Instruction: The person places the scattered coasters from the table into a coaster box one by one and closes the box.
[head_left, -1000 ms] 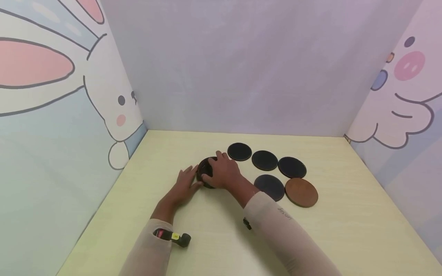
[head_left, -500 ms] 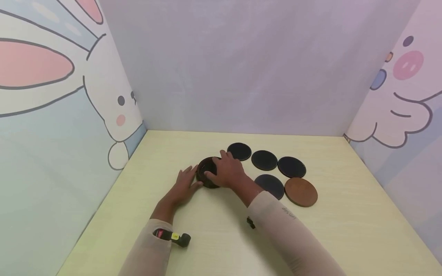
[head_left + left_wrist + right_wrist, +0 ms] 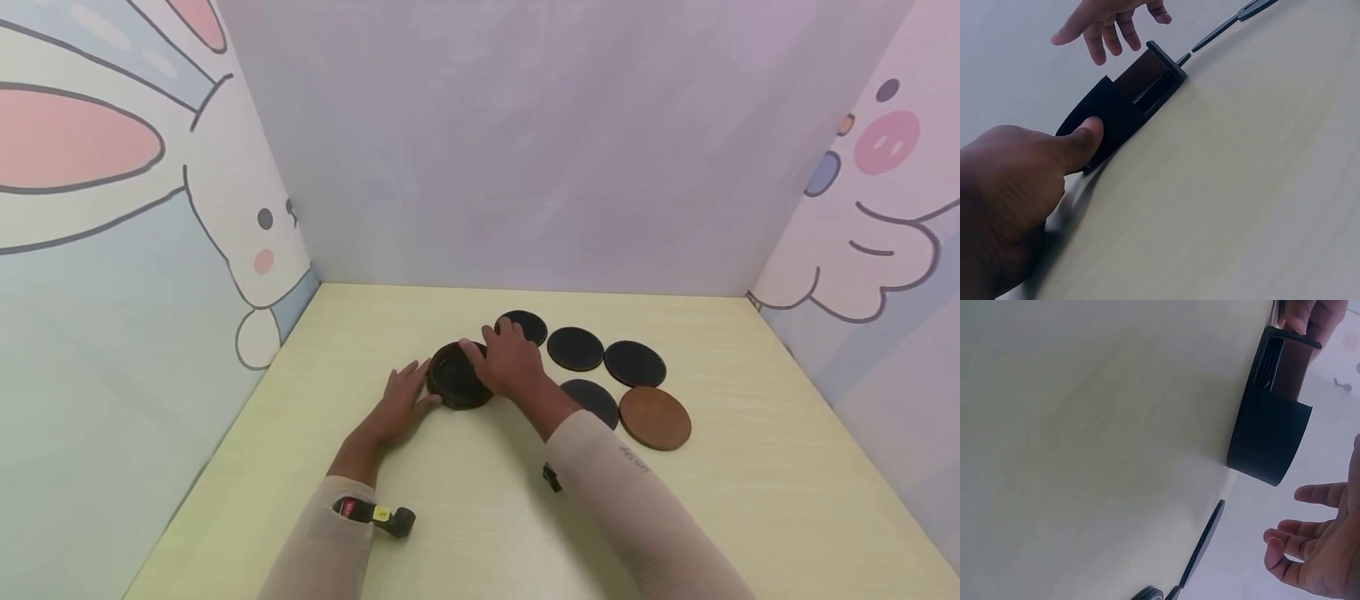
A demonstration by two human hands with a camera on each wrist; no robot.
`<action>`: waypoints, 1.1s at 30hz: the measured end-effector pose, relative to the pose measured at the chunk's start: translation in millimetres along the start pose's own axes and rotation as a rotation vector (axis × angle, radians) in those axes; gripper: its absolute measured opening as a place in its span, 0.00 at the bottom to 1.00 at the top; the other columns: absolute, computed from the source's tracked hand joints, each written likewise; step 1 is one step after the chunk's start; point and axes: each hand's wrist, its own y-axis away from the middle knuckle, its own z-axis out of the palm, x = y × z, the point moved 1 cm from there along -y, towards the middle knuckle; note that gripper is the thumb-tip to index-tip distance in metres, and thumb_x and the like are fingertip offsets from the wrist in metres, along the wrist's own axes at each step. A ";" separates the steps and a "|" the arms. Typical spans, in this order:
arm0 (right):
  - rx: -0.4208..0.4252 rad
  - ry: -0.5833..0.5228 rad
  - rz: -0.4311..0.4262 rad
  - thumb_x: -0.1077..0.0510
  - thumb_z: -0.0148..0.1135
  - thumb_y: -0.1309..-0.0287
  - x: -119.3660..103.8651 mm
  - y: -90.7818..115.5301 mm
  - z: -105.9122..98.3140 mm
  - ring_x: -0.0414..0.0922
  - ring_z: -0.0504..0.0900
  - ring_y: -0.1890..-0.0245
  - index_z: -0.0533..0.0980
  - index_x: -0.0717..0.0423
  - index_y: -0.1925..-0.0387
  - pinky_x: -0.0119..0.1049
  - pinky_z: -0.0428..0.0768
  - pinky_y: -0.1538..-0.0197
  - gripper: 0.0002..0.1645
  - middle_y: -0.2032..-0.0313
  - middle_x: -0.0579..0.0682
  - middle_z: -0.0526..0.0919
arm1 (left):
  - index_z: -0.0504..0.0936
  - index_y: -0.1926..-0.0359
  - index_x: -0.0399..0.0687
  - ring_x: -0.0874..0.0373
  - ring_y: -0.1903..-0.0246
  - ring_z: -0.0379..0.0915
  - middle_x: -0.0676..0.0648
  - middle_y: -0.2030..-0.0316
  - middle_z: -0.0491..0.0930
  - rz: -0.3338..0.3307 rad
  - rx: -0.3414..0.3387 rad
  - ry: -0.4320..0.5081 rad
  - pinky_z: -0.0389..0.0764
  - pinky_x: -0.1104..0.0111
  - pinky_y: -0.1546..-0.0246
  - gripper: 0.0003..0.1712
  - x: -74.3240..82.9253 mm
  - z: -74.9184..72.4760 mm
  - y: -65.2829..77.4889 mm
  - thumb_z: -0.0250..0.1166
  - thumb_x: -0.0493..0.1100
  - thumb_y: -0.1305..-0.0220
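A round black coaster holder (image 3: 456, 382) stands upright on the table. My left hand (image 3: 401, 407) grips its left side, the thumb (image 3: 1090, 134) on the near wall and the fingers around the far side. Through the cut-out in the wall, the right wrist view shows dark stacked edges (image 3: 1269, 367) low inside. My right hand (image 3: 513, 362) hovers just right of the holder, fingers loosely bent and apart from it, with nothing held. It partly covers the nearest black coaster (image 3: 532, 324) in the head view.
To the right lie more flat round coasters: a black one (image 3: 575, 348), another black one (image 3: 635, 364), a dark one (image 3: 596, 400) partly behind my right forearm, and a brown one (image 3: 655, 418). A grey wall (image 3: 525, 167) rises behind the table (image 3: 465, 517).
My right hand has drawn back to the right from over the holder, baring more of its inside. The left hand and the holder have stayed in place.
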 end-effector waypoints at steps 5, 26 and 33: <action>-0.007 -0.058 0.038 0.25 0.32 0.17 2.8 -3.1 -7.7 0.61 0.69 0.22 0.70 0.55 0.21 0.65 0.83 0.33 0.48 0.24 0.64 0.69 | 0.50 0.11 0.45 0.35 0.11 0.40 0.38 0.13 0.56 -0.004 -0.011 -0.012 0.32 0.38 0.11 0.45 1.4 -1.4 -0.5 0.58 0.55 0.16; -0.137 -0.238 0.123 0.31 0.26 0.14 44.7 -24.7 -7.2 0.66 0.57 0.15 0.66 0.58 0.18 0.68 0.70 0.21 0.47 0.18 0.68 0.61 | 0.50 0.11 0.45 0.37 0.11 0.39 0.38 0.13 0.55 0.000 -0.013 0.006 0.30 0.40 0.11 0.46 -4.1 0.5 -2.3 0.57 0.57 0.16; -0.188 -0.236 0.071 0.39 0.35 0.12 57.1 -28.1 -1.6 0.70 0.54 0.15 0.63 0.62 0.17 0.66 0.66 0.17 0.41 0.17 0.73 0.57 | 0.49 0.11 0.45 0.36 0.11 0.40 0.38 0.13 0.56 0.003 -0.009 -0.012 0.32 0.38 0.11 0.46 -4.9 2.6 -2.7 0.57 0.57 0.16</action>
